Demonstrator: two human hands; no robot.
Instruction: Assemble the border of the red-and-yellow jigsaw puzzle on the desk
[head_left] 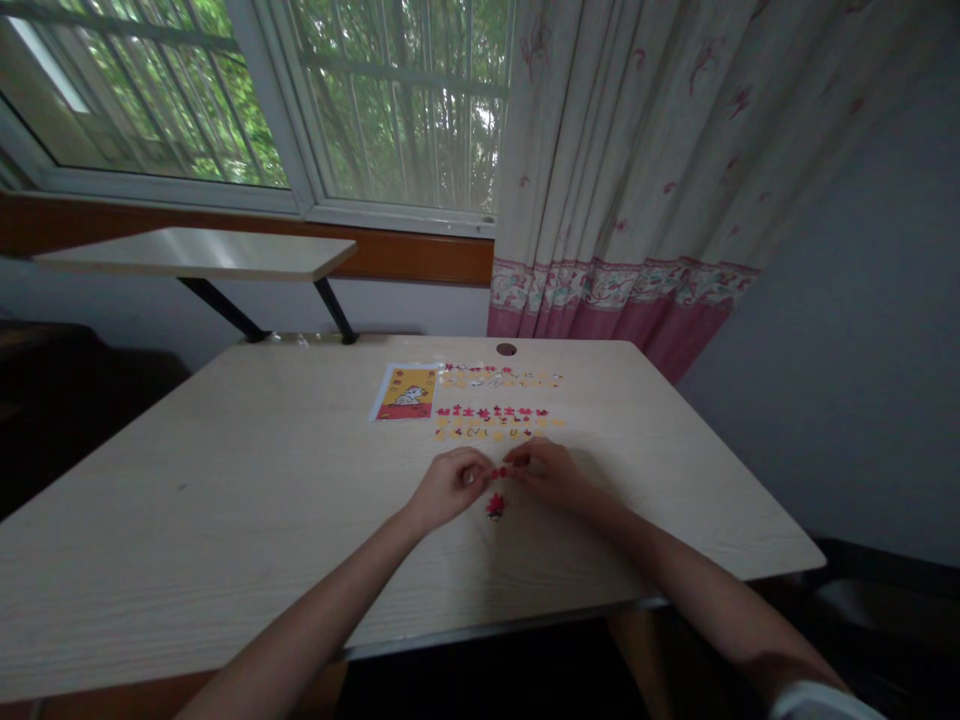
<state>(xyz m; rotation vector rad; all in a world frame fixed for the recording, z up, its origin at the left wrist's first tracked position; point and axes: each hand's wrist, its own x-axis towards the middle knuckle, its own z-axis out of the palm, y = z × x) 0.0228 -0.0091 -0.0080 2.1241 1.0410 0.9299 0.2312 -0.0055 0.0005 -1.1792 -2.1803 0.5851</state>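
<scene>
My left hand (451,488) is closed, thumb and fingertips pinching one end of some small red jigsaw pieces (500,472) just above the table. From the other side my right hand (551,475) pinches the same red bits, its fingers curled over. Whether the pieces are joined is too small to tell. Just below the hands lies a little heap of red jigsaw pieces (495,507) with some dark and white on them. Beyond my fingers, rows of red pieces (491,411) and yellow pieces (499,423) are laid out on the wood.
A picture sheet (406,393) with a white animal on yellow and red lies left of the rows. More pieces (499,378) sit farther back. The pale desk (262,500) has a raised shelf (195,250) at back left and a round cable hole (507,349). A curtain (600,200) hangs behind.
</scene>
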